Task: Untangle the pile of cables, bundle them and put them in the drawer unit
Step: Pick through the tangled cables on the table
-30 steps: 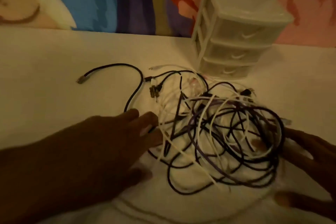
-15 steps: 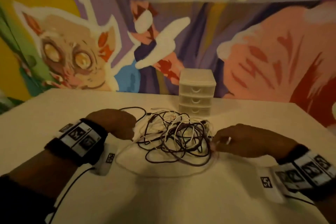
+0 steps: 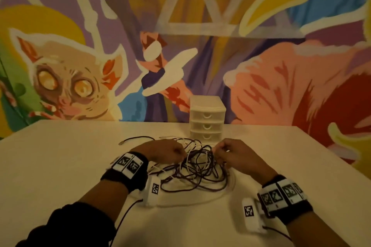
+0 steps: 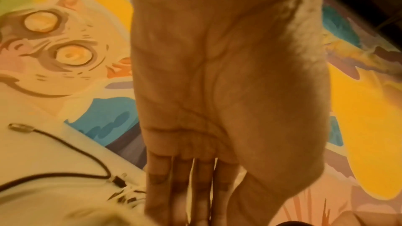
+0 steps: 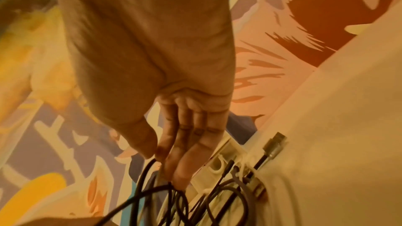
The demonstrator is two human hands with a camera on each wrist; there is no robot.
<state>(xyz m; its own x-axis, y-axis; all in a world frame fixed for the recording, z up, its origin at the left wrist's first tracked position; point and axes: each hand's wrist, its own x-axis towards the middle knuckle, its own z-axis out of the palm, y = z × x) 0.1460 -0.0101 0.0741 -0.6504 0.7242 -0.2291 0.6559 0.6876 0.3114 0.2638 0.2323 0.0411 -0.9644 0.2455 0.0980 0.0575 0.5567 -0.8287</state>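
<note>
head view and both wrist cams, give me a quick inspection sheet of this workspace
surface: pale table, against a painted mural wall.
job's things: cable pile still tangled; drawer unit behind it, all three drawers closed.
clutter: nothing seen.
grippers: left hand at the pile's left edge, grip unclear; right hand pinches a dark cable.
cables: dark and white mixed; one dark end strays left.
surroundings: mural.

Cable pile (image 3: pixel 197 168) on worktop (image 3: pixel 60 166), between both hands; drawer unit (image 3: pixel 206 118) just behind it, before mural (image 3: pixel 281 86).
</note>
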